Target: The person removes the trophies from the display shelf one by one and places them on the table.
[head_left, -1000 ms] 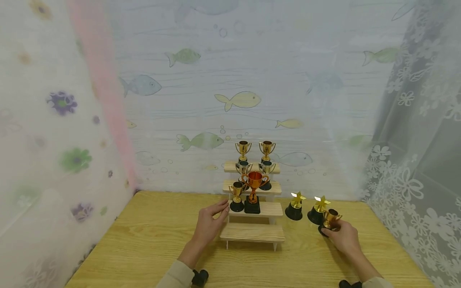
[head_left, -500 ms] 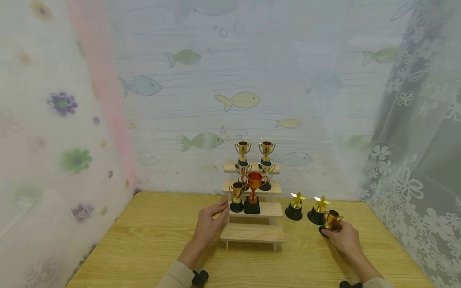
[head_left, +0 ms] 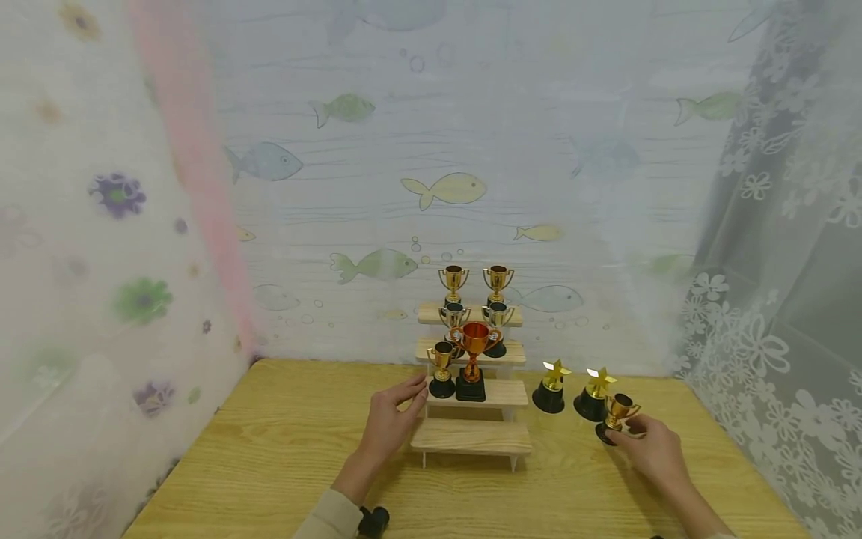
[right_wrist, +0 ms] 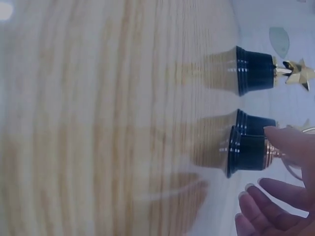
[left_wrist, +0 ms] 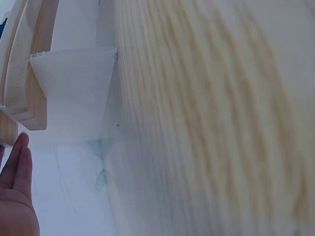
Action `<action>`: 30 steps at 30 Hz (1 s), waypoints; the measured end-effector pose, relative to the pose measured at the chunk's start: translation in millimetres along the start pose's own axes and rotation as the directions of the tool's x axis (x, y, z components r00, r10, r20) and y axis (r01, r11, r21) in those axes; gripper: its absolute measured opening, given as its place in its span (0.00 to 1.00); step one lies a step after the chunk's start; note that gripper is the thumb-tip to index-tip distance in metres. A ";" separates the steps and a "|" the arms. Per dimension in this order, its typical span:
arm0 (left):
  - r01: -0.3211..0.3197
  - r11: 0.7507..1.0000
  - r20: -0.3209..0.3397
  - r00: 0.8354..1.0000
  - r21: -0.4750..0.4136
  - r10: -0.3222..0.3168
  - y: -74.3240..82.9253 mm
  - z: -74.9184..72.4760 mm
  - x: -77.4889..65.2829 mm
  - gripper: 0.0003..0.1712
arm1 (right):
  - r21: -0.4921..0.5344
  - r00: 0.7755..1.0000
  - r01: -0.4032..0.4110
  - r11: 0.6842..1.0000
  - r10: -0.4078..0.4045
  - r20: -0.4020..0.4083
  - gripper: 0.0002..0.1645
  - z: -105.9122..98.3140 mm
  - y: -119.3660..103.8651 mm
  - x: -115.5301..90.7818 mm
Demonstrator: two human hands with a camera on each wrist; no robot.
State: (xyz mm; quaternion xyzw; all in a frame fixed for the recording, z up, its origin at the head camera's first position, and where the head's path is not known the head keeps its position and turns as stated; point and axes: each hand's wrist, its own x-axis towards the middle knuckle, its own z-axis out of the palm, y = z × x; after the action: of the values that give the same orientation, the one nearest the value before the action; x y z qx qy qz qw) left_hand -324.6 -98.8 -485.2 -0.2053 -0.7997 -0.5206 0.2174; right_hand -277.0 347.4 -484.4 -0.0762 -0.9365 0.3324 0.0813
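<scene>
Over on the left, the person's left hand (head_left: 390, 419) is at the side of the wooden stand (head_left: 471, 438), fingers straight and holding nothing, their tips right by the left end of the second plank from the bottom. Whether they touch the wood I can't tell. On that plank stand a small bronze cup (head_left: 442, 359) and, just right of it, a larger orange cup (head_left: 474, 340). Behind and higher come a pair of silver cups (head_left: 498, 318), and on the top plank a pair of gold cups (head_left: 498, 278).

Right of the stand, on the counter (head_left: 303, 434), are the near star trophy (head_left: 551, 393) and the far star trophy (head_left: 592, 397), both upright. In front of the far one, close beside it, is the loose bronze cup (head_left: 619, 410), which looks upright on the counter too. The right hand (head_left: 656, 449) is at it: thumb at the black base, other fingers spread loosely apart from it, so I wouldn't call it a firm grip.

The step in hand, I'd judge, is positioning that cup beside the stars, though it could as well be a pick-up. Letting go would call for drawing the thumb straight back, clear of the handle; lifting would call for closing the fingers first. Either way, the far star is near enough to be knocked.
</scene>
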 end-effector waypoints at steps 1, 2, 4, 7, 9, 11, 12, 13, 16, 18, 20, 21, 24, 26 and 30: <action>0.002 1.000 0.001 1.000 0.000 -0.002 0.0 0.0 -0.1 0.16 | -0.005 1.000 -0.002 1.000 0.002 0.002 0.38 -1.5 -0.8 -1.5; 0.003 1.000 0.001 1.000 -0.001 -0.003 0.1 -0.1 -0.3 0.16 | -0.008 1.000 -0.005 1.000 0.005 0.004 0.38 -2.8 -1.5 -3.3; 0.006 1.000 0.003 1.000 -0.004 -0.006 0.4 -0.3 -0.5 0.16 | -0.010 1.000 -0.008 1.000 0.008 0.004 0.37 -5.3 -3.5 -7.0; 0.009 1.000 0.005 1.000 -0.005 -0.009 0.7 -0.5 -0.5 0.16 | -0.010 1.000 -0.005 1.000 0.005 0.000 0.36 -8.4 -7.4 -12.1; 0.010 1.000 0.007 1.000 -0.005 -0.010 1.0 -0.8 -0.4 0.16 | -0.009 1.000 0.004 1.000 -0.004 0.000 0.35 -9.8 -9.3 -14.8; 0.006 1.000 0.008 1.000 0.002 -0.006 1.0 -0.7 -0.1 0.16 | -0.008 1.000 0.007 1.000 -0.007 0.007 0.36 -11.1 -11.4 -16.4; 0.004 1.000 0.008 1.000 0.003 -0.004 1.3 -0.8 0.0 0.16 | -0.006 1.000 0.006 1.000 -0.006 0.013 0.36 -11.6 -12.5 -17.0; 0.003 1.000 0.008 1.000 0.004 -0.003 1.7 -0.9 0.1 0.16 | -0.004 1.000 0.004 1.000 -0.004 0.020 0.36 -12.1 -13.9 -17.6; -0.001 1.000 0.009 1.000 0.002 0.001 2.4 -0.9 0.6 0.16 | -0.002 0.999 -0.003 1.000 0.003 0.042 0.38 -12.7 -18.6 -19.7; -0.001 1.000 0.010 1.000 -0.001 0.001 3.0 -1.1 0.9 0.16 | 0.001 0.999 -0.002 1.000 0.001 0.052 0.40 -12.5 -22.0 -21.8; 0.001 1.000 0.010 1.000 -0.005 -0.001 3.4 -1.2 1.0 0.16 | -0.002 0.999 0.009 1.000 -0.009 0.054 0.41 -12.1 -25.5 -23.4; 0.000 1.000 0.010 1.000 -0.005 0.000 3.5 -1.2 1.1 0.16 | -0.001 0.998 0.013 1.000 -0.013 0.055 0.41 -11.8 -27.2 -24.0; -0.008 1.000 0.007 1.000 -0.006 0.008 3.9 -1.1 1.1 0.16 | 0.000 0.998 0.024 1.000 -0.024 0.058 0.42 -11.2 -32.8 -26.0; -0.010 1.000 0.006 1.000 -0.008 0.010 4.0 -1.1 1.0 0.16 | 0.001 0.998 0.034 0.999 -0.034 0.060 0.42 -10.8 -36.8 -27.3; -0.016 1.000 0.006 1.000 -0.001 0.016 3.9 -1.1 0.5 0.15 | 0.000 0.996 0.068 0.998 -0.068 0.058 0.41 -10.8 -46.8 -29.4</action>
State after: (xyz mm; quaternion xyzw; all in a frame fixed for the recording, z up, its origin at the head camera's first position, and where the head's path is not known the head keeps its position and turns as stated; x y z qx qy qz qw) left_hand -322.7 -98.4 -481.7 -0.2134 -0.7985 -0.5185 0.2194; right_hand -250.3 312.3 -449.5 -0.0348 -0.9410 0.3303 0.0652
